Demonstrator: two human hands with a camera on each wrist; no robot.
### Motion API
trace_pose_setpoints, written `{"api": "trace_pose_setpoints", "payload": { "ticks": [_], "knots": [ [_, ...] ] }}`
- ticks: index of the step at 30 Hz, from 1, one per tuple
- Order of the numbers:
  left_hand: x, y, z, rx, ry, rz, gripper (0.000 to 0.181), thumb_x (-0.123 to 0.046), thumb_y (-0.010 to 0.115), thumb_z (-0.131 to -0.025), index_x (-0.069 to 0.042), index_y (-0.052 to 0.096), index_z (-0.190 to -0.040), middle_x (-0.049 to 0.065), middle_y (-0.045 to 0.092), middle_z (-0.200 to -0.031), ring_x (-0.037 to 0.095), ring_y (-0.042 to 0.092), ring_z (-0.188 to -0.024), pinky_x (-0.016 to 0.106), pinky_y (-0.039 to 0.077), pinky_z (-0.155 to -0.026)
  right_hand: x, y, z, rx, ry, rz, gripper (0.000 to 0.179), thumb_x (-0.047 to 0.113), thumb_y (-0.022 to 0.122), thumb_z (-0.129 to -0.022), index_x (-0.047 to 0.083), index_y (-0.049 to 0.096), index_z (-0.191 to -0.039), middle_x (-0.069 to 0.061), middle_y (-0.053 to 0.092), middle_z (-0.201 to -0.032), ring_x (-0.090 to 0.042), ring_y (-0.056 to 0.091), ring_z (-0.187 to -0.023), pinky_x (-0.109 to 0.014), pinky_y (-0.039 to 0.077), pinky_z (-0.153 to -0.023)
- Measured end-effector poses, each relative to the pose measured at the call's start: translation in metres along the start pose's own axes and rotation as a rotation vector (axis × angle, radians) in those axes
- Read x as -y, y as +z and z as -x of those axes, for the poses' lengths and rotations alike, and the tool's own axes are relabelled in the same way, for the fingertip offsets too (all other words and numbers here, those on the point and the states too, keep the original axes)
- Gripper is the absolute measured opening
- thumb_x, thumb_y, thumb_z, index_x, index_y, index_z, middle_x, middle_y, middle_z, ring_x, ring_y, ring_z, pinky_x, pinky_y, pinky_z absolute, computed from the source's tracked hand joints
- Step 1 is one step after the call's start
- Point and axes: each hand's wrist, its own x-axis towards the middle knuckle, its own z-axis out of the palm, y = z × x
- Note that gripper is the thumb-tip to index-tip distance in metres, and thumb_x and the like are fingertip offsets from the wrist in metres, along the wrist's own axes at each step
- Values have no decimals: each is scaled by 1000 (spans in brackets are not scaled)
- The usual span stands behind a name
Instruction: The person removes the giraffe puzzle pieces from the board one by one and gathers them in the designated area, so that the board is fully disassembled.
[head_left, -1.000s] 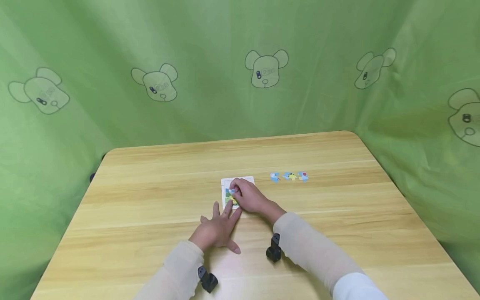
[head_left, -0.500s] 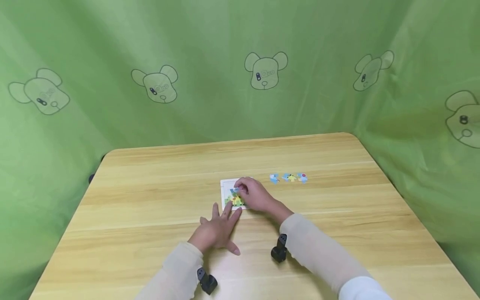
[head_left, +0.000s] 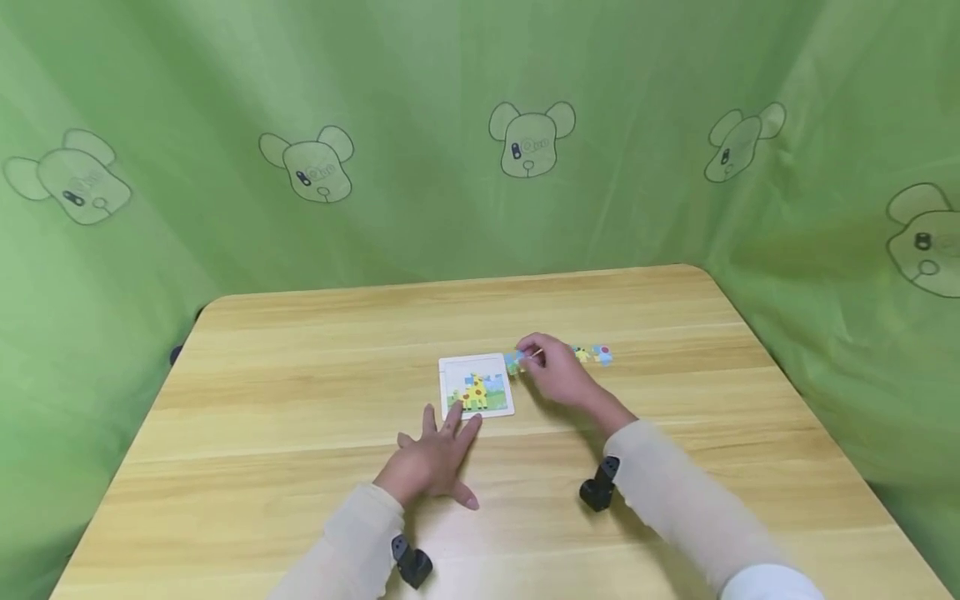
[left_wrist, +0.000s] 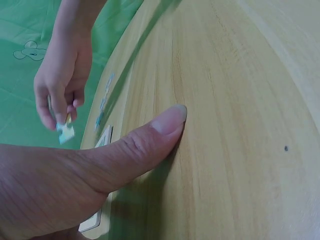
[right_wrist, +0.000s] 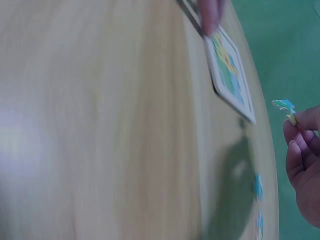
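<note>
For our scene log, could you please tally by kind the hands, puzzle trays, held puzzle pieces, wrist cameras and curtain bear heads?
Left hand and right hand: 2
Puzzle tray: 1
Held puzzle piece: 1
Wrist cameras: 2
Curtain bear heads, head view: 5
Total: 11

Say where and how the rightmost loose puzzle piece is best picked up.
The rightmost piece is likely best pinched across its near and far edges, from above right: it lies flat, with another piece at its left and bare table on its other sides.
</note>
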Motion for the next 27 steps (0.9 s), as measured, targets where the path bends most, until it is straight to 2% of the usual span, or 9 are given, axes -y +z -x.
{"api": "trace_pose_setpoints", "payload": {
  "ticks": [4, 8, 11, 12, 15, 18, 19, 22, 27],
  "knots": [
    [0, -2, -1, 9, -7, -5, 118, -60, 75, -60, -25, 11, -153, 10, -4, -159, 52, 2, -138, 78, 24, -92, -13, -20, 4, -42, 52, 8, 21, 7, 55, -93, 3, 57, -114, -10, 60, -100, -20, 57, -85, -28, 51, -73],
    [0, -2, -2, 17, -10, -4, 118, -60, 76, -60, -25, 11, -153, 9, -4, -159, 52, 1, -139, 78, 24, -92, -25, -30, 8, -67, 85, 28, 21, 7, 56, -93, 2, 58, -113, -11, 59, -98, -20, 55, -82, -27, 50, -68],
    [1, -1, -2, 24, -12, -1, 119, -60, 76, -60, -26, 11, -153, 9, -5, -159, 52, 1, -139, 78, 24, -92, -32, -31, 11, -66, 96, 46, 22, 7, 57, -92, 0, 59, -112, -12, 61, -97, -20, 57, -81, -32, 52, -73],
    [1, -1, -2, 26, -13, 1, 119, -60, 76, -60, -26, 11, -153, 9, -5, -159, 52, 1, -139, 78, 24, -92, -33, -30, 12, -63, 96, 54, 22, 7, 57, -91, -1, 60, -112, -13, 62, -97, -21, 57, -81, -38, 51, -82],
    [1, -1, -2, 24, -13, 2, 118, -60, 76, -60, -25, 11, -153, 9, -4, -159, 52, 1, -139, 78, 24, -92, -37, -28, 14, -48, 96, 71, 23, 6, 58, -90, -3, 60, -112, -13, 62, -95, -22, 57, -82, -45, 49, -87],
    [1, -1, -1, 25, -14, 2, 118, -60, 76, -60, -25, 12, -153, 9, -4, -159, 52, 1, -139, 78, 24, -92, -41, -25, 16, -22, 94, 99, 22, 6, 58, -90, -3, 60, -110, -11, 62, -93, -21, 56, -83, -41, 49, -86],
    [1, -1, 0, 24, -14, 2, 118, -60, 76, -60, -25, 12, -153, 10, -3, -159, 52, 2, -139, 78, 24, -92, -42, -24, 16, -12, 95, 107, 22, 6, 59, -89, -3, 61, -109, -10, 62, -92, -20, 55, -83, -35, 50, -78],
    [1, -1, 0, 30, -16, 4, 118, -59, 76, -60, -25, 11, -153, 9, -4, -159, 52, 1, -139, 78, 24, -93, -44, -22, 18, 10, 92, 131, 21, 7, 60, -88, -3, 62, -106, -8, 61, -89, -19, 54, -81, -30, 49, -73],
    [1, -2, -1, 22, -9, -2, 118, -60, 75, -60, -25, 10, -153, 9, -6, -159, 52, 1, -139, 77, 24, -93, -44, -21, 18, 12, 106, 161, 16, 9, 62, -88, -1, 64, -100, -7, 60, -84, -18, 53, -76, -29, 47, -70]
  ]
}}
